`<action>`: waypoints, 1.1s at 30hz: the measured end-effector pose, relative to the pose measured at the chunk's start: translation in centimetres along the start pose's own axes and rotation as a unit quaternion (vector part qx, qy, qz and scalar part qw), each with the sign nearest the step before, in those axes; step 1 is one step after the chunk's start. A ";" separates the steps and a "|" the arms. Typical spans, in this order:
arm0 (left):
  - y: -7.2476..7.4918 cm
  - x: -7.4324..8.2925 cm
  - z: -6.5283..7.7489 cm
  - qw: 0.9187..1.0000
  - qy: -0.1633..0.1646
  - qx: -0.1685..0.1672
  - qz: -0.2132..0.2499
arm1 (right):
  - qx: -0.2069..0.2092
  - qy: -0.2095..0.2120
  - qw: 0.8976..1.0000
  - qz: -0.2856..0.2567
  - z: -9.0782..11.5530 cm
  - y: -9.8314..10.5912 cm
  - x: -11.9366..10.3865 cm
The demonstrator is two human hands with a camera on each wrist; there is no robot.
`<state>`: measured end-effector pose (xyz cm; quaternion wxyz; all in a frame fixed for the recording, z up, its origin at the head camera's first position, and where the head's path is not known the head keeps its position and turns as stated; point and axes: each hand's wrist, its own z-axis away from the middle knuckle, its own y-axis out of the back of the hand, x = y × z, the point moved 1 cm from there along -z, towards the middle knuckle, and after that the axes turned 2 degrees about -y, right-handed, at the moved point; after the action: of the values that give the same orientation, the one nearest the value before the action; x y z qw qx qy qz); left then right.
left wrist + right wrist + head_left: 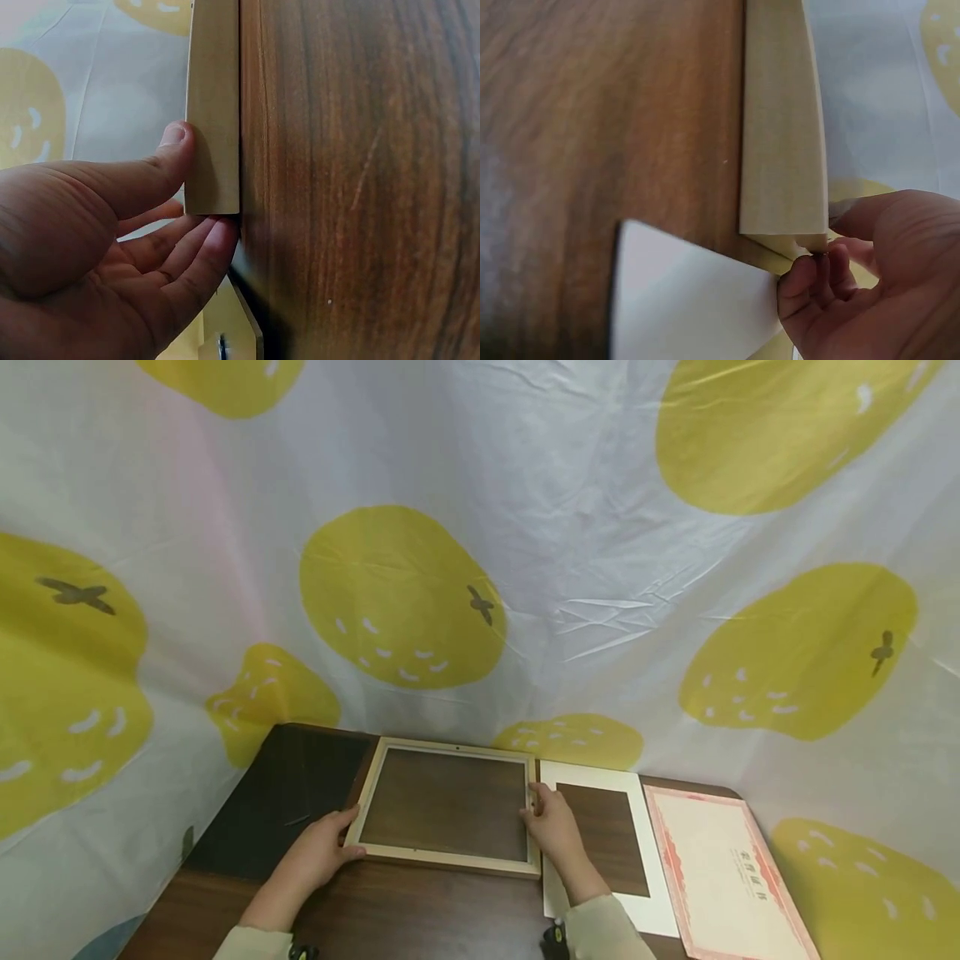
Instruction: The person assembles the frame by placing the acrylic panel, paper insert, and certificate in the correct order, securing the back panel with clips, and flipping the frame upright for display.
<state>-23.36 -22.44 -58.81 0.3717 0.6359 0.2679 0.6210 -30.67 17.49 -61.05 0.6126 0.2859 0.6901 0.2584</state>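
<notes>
A light wooden picture frame [442, 858] lies flat on the dark wood table, its middle showing the brown tabletop. My left hand [318, 853] grips its left side near the front corner. In the left wrist view the thumb presses the upper edge of the frame [214, 112], and the fingers sit against its end. On the opposite side my right hand [557, 833] holds the right bar with curled fingers. The right wrist view has that thumb at the top edge of the frame [784, 127], with the fingertips at its side.
Left of the frame lies a black board [270, 802] with a small thin piece on it. A white mat [654, 852] with a rectangular opening lies right, partly under my right forearm. Beyond it is a red-bordered certificate [712, 877]. A fruit-print curtain [570, 677] hangs behind the table.
</notes>
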 end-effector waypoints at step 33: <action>0.7 0.0 -0.1 1.000 0.000 -0.003 -0.025 | -0.029 0.020 0.993 0.113 -0.2 -0.4 0.1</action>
<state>-23.57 -22.83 -58.24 0.3894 0.6280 0.2815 0.6122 -30.88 17.26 -61.39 0.5736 0.3387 0.6576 0.3518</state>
